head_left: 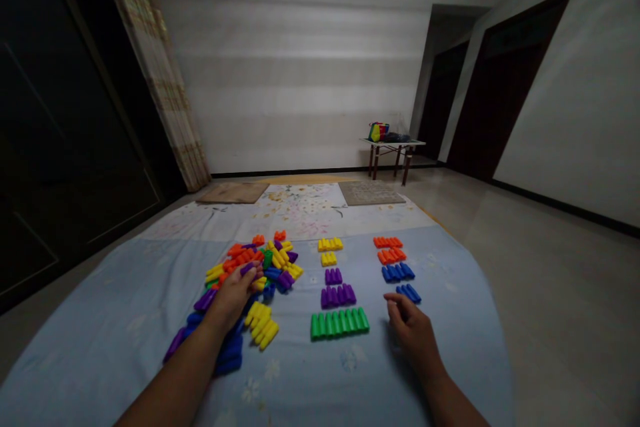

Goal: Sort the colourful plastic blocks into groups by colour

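My left hand (239, 293) is closed on a purple piece (248, 269) over the mixed pile of orange, yellow, blue, purple and green plastic pieces. Beside the pile lies a yellow group (261, 324). In the middle, yellow rows (330, 244), purple rows (339, 295) and a long green row (340, 324) lie one below another. To their right are orange rows (388, 242) and blue rows (399, 272). My right hand (407, 323) rests just below the nearer blue row (409, 293), fingers curled together; whether anything is between the fingertips is too small to tell.
A light blue floral cloth (295, 387) covers the table. Two flat boards, a brown one (234, 193) and a grey one (373, 193), lie at its far edge. Beyond stands a small table (417, 143) with a colourful bag (379, 132).
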The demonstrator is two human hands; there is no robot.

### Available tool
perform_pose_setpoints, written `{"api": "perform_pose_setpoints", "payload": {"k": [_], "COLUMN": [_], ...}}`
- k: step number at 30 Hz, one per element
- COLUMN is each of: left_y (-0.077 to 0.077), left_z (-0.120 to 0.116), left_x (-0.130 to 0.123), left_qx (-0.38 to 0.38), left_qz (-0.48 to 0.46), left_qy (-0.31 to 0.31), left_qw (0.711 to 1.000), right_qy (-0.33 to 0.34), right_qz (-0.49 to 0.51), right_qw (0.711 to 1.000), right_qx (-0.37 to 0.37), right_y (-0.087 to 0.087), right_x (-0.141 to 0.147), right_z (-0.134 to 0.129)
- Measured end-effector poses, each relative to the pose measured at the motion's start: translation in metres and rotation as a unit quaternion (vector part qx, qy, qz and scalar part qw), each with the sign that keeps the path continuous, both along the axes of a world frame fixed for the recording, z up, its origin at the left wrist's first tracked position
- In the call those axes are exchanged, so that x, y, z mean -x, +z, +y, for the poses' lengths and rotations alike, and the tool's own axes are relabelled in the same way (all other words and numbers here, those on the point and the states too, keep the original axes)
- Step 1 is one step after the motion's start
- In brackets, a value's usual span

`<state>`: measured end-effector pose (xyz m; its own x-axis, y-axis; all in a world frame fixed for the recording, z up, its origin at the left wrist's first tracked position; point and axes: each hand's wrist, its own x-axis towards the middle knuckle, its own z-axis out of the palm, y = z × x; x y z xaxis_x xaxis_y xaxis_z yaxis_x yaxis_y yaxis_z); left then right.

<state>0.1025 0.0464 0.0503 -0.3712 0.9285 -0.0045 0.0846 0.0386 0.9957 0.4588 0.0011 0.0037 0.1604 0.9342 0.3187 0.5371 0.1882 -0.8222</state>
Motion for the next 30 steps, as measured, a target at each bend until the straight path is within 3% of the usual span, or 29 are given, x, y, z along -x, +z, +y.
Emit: {"api": "perform_pose_setpoints", "payload": {"k": [5,8,10,13,16,21,25,30], "left_y": [0.005,0.011,0.014,0.015,0.008,-0.010,-0.011,0.009], "left_z": [-0.004,-0.010,-0.016,-0.027,-0.033,-0.028,-0.025,-0.027], "left_x": [0.005,0.001,-0.008,-0.031,-0.053,-0.065,-0.058,-0.053], "left_qx": [0.024,0.008,-0.028,-0.064,-0.084,-0.061,-0.002,0.045], "left_qz": [0.006,0.144,0.269,0.386,0.430,0.483,0.529,0.545], "left_qy": [-0.002,-0.022,-0.049,-0.128,-0.218,-0.284,-0.278,-0.243], "left_qw": [1.000,0.989,0.961,0.912,0.872,0.826,0.802,0.801], "right_qy": [0.002,0.002,0.002,0.003,0.003,0.007,0.004,0.009], "right_qz": [-0.002,-0.002,-0.002,-0.002,-0.005,0.005,0.006,0.008], "right_qw": [1.000,1.000,1.000,1.000,1.000,1.000,1.000,1.000], "right_qx": [0.008,0.007,0.002,0.003,0.003,0.001,-0.004,0.000], "right_y": [-0.003,-0.003,-0.001,0.001,-0.001,-0.005,-0.003,-0.002], "right_x": [-0.001,-0.001,-0.001,0.000,-0.001,-0.002,-0.002,-0.002], "right_z": [0.001,0.001,0.001,0.001,0.002,0.003,0.002,0.002]}}
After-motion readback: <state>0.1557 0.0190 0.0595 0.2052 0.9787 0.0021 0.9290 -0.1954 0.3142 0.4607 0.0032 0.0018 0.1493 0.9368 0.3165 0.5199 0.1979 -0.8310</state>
